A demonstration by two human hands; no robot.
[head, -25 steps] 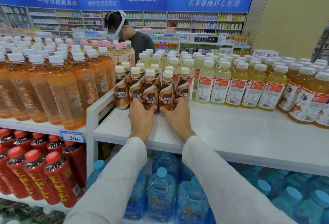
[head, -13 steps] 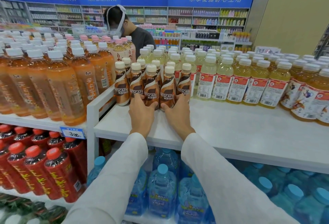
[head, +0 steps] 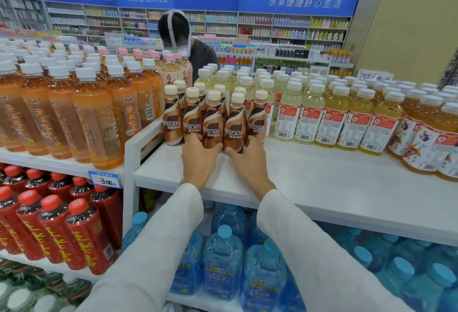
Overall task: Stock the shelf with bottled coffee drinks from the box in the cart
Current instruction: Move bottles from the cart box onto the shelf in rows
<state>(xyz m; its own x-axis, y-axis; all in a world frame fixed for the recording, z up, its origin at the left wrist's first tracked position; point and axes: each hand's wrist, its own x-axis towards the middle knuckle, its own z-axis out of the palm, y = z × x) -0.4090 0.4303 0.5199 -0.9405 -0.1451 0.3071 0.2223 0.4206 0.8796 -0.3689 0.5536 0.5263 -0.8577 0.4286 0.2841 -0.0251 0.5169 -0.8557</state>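
We had both hands low on the front row of the Nescafé coffee bottles (head: 213, 123), which stood upright in a tight cluster at the left end of the white shelf (head: 322, 182), just beside the raised divider rail (head: 141, 135). Our left hand (head: 199, 160) lay spread against the bases of the second and third bottles, and our right hand (head: 250, 163) against the fourth and fifth. The fingers were loosely extended and the thumbs pointed toward each other. As far as we could judge we were pressing, not gripping. The fingertips were partly hidden behind the bottles, so we could not be sure. Neither the box nor the cart showed.

The main risk was in where we were pushing. The bottles were tall and narrow, and force at the foot alone could tip a top-heavy one backward into the rows behind, or forward over our knuckles and off the open shelf edge onto the blue water jugs (head: 223, 257) below. An uneven shove from one hand could skew the cluster to the right into the pale yellow drink bottles (head: 307, 118), which stood almost touching. It could also jam the leftmost bottle against the rail, near the orange tea bottles (head: 99, 123). Pulling our hands away quickly might also drag a front bottle with them.
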